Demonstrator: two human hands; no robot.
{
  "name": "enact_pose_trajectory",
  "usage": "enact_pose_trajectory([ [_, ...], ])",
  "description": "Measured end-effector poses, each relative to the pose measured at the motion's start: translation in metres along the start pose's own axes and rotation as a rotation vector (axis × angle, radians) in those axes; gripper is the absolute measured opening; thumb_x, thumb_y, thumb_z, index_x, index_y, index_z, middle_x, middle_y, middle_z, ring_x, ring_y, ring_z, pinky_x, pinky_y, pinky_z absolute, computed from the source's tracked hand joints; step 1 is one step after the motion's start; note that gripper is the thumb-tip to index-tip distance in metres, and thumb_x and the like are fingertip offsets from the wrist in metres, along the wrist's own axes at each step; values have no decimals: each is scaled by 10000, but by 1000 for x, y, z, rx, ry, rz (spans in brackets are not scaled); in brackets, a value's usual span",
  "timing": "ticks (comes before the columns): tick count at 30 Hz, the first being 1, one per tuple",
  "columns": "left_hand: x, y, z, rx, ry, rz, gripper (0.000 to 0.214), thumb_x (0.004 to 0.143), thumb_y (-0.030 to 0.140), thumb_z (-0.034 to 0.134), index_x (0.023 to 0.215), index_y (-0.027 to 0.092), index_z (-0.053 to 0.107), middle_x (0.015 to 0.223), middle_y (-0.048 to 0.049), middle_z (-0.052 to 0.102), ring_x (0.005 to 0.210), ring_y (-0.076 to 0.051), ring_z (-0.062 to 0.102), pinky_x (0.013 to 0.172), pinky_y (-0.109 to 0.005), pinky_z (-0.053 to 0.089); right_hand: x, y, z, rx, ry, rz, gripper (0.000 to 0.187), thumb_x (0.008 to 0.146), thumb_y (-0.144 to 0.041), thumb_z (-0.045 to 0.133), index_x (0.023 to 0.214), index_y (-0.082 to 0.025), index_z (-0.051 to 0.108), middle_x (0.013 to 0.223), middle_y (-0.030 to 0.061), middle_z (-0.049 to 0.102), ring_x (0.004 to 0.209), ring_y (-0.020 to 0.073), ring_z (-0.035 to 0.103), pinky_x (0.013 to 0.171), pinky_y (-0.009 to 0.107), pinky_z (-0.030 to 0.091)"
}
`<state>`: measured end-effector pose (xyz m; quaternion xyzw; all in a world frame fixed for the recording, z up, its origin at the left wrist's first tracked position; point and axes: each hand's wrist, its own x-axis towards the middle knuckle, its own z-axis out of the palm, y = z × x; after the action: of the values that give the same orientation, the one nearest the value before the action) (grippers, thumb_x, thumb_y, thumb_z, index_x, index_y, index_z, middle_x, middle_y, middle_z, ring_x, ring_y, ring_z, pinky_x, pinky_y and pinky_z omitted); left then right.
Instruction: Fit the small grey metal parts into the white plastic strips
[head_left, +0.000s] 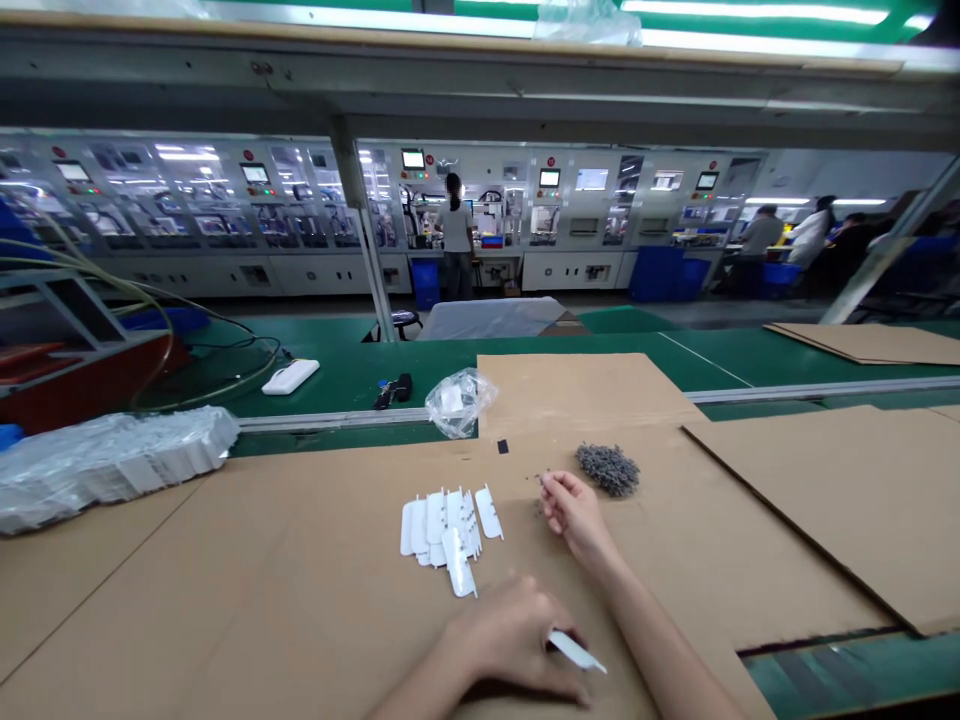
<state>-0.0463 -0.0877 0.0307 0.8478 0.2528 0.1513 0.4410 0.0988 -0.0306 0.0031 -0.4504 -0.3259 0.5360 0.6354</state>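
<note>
A long green table (337,378) lies under brown cardboard sheets (225,590) in a factory hall, with white machine panels (570,215) beyond it and a co-worker (456,225) standing at them. On the cardboard sits a loose cluster of flat white plastic pieces (442,530). Just right of the cluster, the left hand (510,635) curls its fingers (562,685) closed around a slim white plastic strip (574,651). Farther right, the right hand (577,520) draws its fingers (553,487) nearly together; whether they hold anything tiny cannot be told. Beyond that hand lies a heap of small gray parts (607,470).
</note>
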Motion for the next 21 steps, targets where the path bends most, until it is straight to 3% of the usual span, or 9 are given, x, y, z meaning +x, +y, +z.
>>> enact_pose_trajectory([
  [3, 1, 3, 7, 229, -70, 140, 154, 688, 327, 544, 799, 305, 650, 729, 15, 689, 661, -169, 617, 594, -229, 380, 0, 1, 0, -10, 2, 0, 268, 606, -397, 634, 675, -169, 512, 541, -53, 492, 357, 36, 418, 243, 112, 264],
  [9, 4, -5, 6, 336, -51, 141, 122, 714, 286, 521, 759, 276, 634, 719, 13, 677, 642, -153, 605, 577, -217, 366, 1, 4, 0, -35, -5, -18, 273, 612, -403, 628, 687, -167, 515, 545, -48, 497, 354, 37, 419, 242, 113, 269],
  [12, 6, -12, -5, 239, 98, 61, 141, 721, 309, 514, 754, 237, 631, 699, -3, 662, 635, -149, 583, 582, -210, 359, 0, 2, 0, -52, -21, -33, 266, 620, -406, 620, 689, -170, 518, 557, -47, 502, 352, 34, 414, 248, 116, 278],
  [15, 10, -18, -23, 20, 370, -76, 212, 749, 337, 461, 739, 184, 608, 656, -9, 620, 592, -133, 534, 546, -201, 350, -6, -2, 4, -72, -68, -43, 262, 633, -407, 609, 696, -162, 542, 591, -21, 539, 374, 45, 435, 272, 131, 317],
  [18, 12, -25, -40, -220, 637, -177, 265, 754, 378, 438, 724, 153, 574, 611, 5, 564, 557, -114, 486, 539, -198, 350, -15, -6, 12, -131, -214, -61, 281, 650, -403, 593, 783, -156, 580, 672, 19, 586, 448, 75, 488, 359, 179, 404],
  [21, 13, -33, -46, -327, 685, -237, 286, 738, 412, 451, 685, 150, 552, 493, 41, 474, 464, -88, 421, 495, -191, 329, -23, -6, 19, -215, -354, -100, 261, 653, -364, 602, 824, -168, 585, 643, 3, 580, 499, 92, 504, 445, 210, 430],
])
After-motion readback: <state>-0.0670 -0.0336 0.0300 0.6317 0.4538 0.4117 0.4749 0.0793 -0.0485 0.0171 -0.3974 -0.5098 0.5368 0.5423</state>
